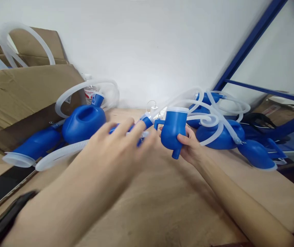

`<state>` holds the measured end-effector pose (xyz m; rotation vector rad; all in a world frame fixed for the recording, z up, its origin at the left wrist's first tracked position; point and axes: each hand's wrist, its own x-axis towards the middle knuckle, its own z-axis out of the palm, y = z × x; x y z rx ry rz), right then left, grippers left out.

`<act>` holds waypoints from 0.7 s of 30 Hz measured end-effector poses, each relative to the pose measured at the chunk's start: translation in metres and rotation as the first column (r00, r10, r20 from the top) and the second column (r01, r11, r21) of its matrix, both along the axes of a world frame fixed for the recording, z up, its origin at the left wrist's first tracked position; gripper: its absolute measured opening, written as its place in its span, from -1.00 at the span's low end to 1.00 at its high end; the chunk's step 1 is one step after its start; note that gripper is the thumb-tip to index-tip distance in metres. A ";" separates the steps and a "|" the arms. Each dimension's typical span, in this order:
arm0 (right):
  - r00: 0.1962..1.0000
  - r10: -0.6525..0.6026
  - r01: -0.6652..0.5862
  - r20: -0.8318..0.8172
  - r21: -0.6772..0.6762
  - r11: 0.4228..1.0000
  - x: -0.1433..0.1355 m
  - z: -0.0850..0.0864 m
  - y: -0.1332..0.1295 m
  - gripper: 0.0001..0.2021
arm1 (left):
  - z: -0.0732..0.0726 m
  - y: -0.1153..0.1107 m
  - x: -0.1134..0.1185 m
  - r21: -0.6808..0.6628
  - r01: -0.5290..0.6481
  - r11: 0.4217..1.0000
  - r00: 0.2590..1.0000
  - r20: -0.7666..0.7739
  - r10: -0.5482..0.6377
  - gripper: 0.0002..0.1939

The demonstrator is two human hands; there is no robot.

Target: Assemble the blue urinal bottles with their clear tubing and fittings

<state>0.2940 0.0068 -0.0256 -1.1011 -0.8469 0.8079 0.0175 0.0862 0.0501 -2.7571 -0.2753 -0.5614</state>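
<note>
A: Looking for the blue cup (pixel 174 132). Found where?

B: In the right hand (pixel 191 146), held up over the table (pixel 147 209), just right of the middle of the view.

A: Gripped how?

B: Clasped low on its right side, with 1 thumb laid across the front and the other fingers behind, mostly hidden.

A: And on the other side?

B: Reaching forward with the left hand (pixel 116 147), back of it toward the camera, fingers spread and blurred. Cannot tell about contact with the blue neck (pixel 147 120) just beyond the fingers.

A: Lying which way from the left hand, then?

B: To the right of its fingertips, near but seemingly apart. Hard to judge in depth, given the blur. Clearly nearer to the right hand, being in its hold.

A: Pointing which way?

B: Upward with the white rim (pixel 177 109), downward with the narrow spout (pixel 176 153), leftward with the handle (pixel 158 122), so toward the left fingertips.

A: And along what long axis?

B: Close to upright from rim to spout, tilted only slightly. Not in line with the left forearm, slanting in from lower left.

A: Surrounded by what?

B: By loops of translucent tubing (pixel 226 120) and blue bottles (pixel 220 136) farther right; by 1 cardboard box (pixel 28 82) at far left.
</note>
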 end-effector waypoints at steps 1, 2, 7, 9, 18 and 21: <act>0.998 0.006 -0.006 -0.057 0.013 1.000 -0.007 0.001 0.005 -0.38 | 0.004 0.012 0.010 0.094 -0.046 0.995 0.998 -0.041 0.050 -0.47; 0.994 0.014 -0.010 -0.110 0.035 0.999 -0.012 0.004 0.011 -0.43 | 0.006 0.024 0.019 0.140 -0.108 0.984 0.989 -0.090 0.121 -0.48; 0.934 -0.005 0.057 -0.357 0.136 0.989 -0.031 0.020 0.044 -0.57 | 0.008 0.064 0.037 -0.019 -0.241 0.970 0.944 -0.238 0.230 -0.60; 0.906 -0.030 0.110 -0.422 0.166 0.980 -0.034 0.026 0.056 -0.59 | 0.011 0.073 0.035 -0.137 -0.237 0.962 0.956 -0.208 0.206 -0.58; 0.861 -0.256 0.363 -0.440 0.177 0.915 -0.041 0.031 0.083 -0.73 | 0.026 0.090 0.030 -0.467 -0.163 0.869 0.986 -0.103 0.130 -0.47; 0.881 -0.263 0.360 -0.394 0.195 0.912 -0.042 0.033 0.084 -0.73 | 0.027 0.089 0.030 -0.472 -0.155 0.868 0.987 -0.100 0.122 -0.48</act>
